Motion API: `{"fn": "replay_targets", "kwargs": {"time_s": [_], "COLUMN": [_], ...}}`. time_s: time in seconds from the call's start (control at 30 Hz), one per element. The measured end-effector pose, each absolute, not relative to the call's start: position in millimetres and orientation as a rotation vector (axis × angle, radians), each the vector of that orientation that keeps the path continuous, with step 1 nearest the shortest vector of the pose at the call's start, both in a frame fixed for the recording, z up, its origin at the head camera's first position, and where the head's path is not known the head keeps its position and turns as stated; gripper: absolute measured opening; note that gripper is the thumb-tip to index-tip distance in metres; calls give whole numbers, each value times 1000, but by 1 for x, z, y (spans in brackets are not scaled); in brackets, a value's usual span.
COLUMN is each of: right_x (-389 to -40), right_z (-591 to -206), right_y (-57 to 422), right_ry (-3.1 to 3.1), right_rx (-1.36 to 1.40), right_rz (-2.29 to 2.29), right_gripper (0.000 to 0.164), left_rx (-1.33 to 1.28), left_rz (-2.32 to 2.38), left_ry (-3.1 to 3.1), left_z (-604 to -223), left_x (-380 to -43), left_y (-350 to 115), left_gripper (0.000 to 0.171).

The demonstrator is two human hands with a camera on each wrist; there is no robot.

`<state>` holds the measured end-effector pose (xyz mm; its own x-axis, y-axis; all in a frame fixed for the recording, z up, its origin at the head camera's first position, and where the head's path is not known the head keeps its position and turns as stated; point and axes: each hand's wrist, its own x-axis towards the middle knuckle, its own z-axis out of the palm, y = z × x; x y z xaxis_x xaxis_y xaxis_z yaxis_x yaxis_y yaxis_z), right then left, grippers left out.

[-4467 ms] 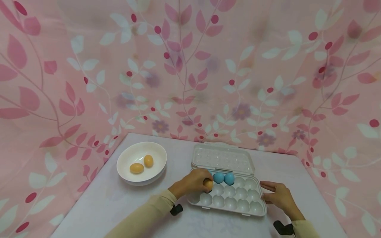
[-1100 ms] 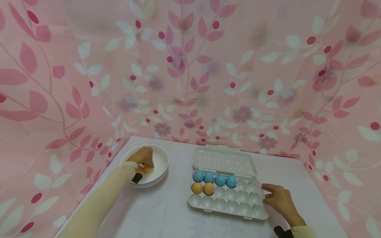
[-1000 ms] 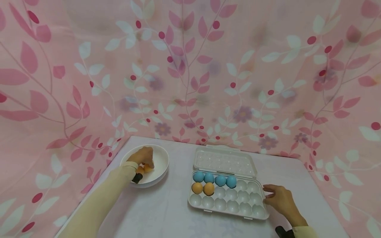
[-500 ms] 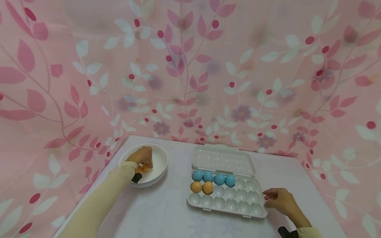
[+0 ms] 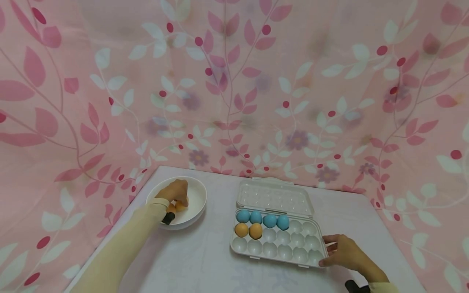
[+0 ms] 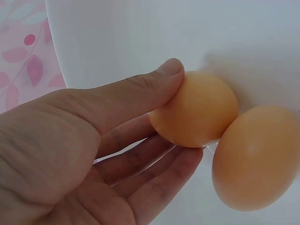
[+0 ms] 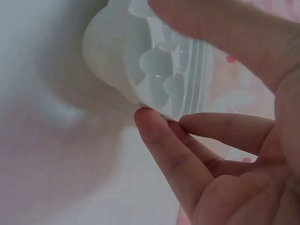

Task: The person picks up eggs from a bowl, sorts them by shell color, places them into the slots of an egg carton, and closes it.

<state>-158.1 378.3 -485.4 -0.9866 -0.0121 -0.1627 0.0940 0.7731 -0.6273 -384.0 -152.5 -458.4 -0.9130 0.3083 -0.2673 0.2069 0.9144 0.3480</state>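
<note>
In the head view, my left hand reaches down into a white bowl. Its thumb and fingers pinch an orange-brown egg, and a second egg lies right against it. At the right stands an egg carton with its clear lid folded back. Four blue eggs fill part of its back row, and two orange eggs sit in the row before them. My right hand rests at the carton's right end, thumb over the front corner, nearly straight fingers touching the rim.
A white cloth covers the table. Pink floral fabric rises behind the table and on both sides. Between bowl and carton lies a stretch of bare cloth. Several unfilled cups show in the carton's front row.
My left hand went from setting an orange egg in the carton to the bowl, where it has stayed this last second. My right hand slid nearer, its thumb now over the carton's front corner.
</note>
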Motion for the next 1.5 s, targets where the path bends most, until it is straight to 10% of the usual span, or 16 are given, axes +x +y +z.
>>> {"fn": "replay_targets", "kwargs": {"time_s": [0.37, 0.77, 1.5], "right_x": [-158, -166, -165], "right_z": [-482, -485, -497], "right_y": [362, 388, 388], "right_ry": [2900, 2762, 2786], "right_rx": [60, 141, 237], "right_rz": [-815, -1238, -1292], "right_gripper": [91, 55, 53], "left_rx": [363, 372, 530], "left_rz": [478, 484, 611], "left_ry": [2753, 2766, 2752], "left_z": [-457, -462, -448], "left_x": [-385, -388, -390], "left_y": [-151, -152, -150], "left_gripper": [35, 34, 38]}}
